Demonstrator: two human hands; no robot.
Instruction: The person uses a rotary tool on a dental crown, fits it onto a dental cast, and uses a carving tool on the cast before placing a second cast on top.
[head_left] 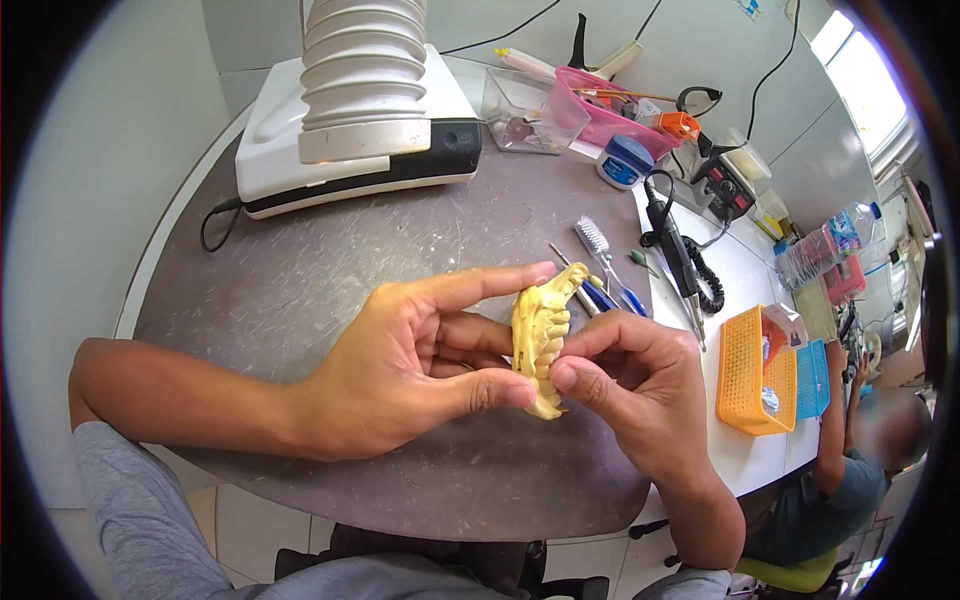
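Note:
A yellow dental cast (541, 335) with a row of moulded teeth is held up over the grey-brown table (300, 330), its teeth turned to the right. My left hand (390, 350) grips its left side between thumb and fingers. On the tooth side, my right hand (640, 385) closes thumb and index finger against the lower teeth; whether something small sits in that pinch is hidden. Behind the cast lie a toothbrush (594, 240) with white bristles and a blue-handled tool (600, 296), partly covered by the cast and my right hand.
A white box unit (365, 180) with a ribbed hose (362, 75) stands at the back left. Along the right are a handpiece (675, 245) with coiled cord, a blue-lidded jar (625, 163), a pink basket (590, 115), a yellow basket (735, 385) and a water bottle (820, 250). Another person (830, 500) sits at far right.

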